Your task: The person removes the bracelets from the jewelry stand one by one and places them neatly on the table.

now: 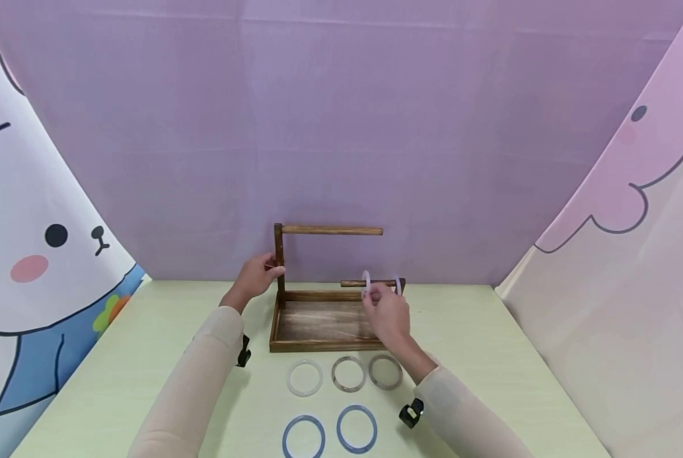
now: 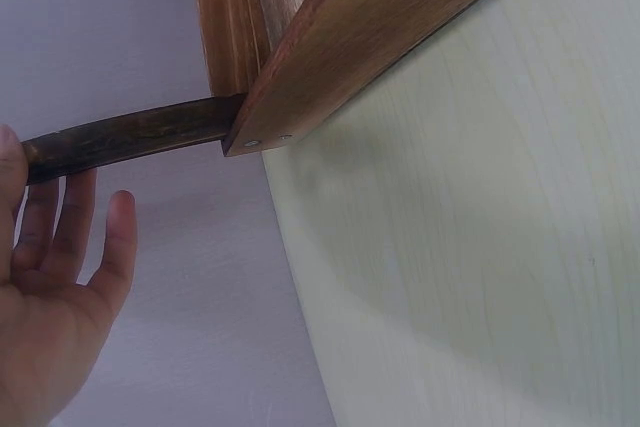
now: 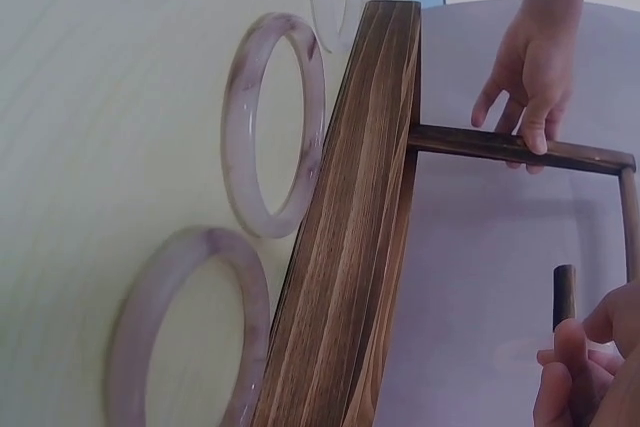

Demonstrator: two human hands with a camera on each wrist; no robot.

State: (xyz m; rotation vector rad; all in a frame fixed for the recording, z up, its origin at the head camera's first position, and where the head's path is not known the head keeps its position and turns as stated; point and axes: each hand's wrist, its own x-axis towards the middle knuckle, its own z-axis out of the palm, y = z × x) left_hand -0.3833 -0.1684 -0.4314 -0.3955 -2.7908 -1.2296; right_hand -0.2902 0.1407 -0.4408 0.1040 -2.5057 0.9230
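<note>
A wooden bangle rack [image 1: 326, 347] with a tray base has a tall post [image 1: 279, 249] at its left, carrying an upper bar [image 1: 332, 230]. My left hand [image 1: 254, 277] pinches that post, thumb on one side and fingers behind; in the left wrist view some fingers [image 2: 118, 237] extend past it. At the lower bar [image 1: 351, 284], my right hand [image 1: 389, 314] pinches a pale lavender bangle [image 1: 366, 277], which overlaps the bar near its free end. Another pale bangle [image 1: 398, 285] hangs farther right on this bar. In the right wrist view the held bangle is hidden by the fingers.
On the pale table [image 1: 456, 356], in front of the rack, lie a whitish bangle [image 1: 289, 386], two greyish-mauve marbled bangles [image 1: 334, 378] [image 3: 240, 127] and two blue bangles [image 1: 339, 434]. A purple cloth backdrop [image 1: 341, 127] hangs directly behind the rack.
</note>
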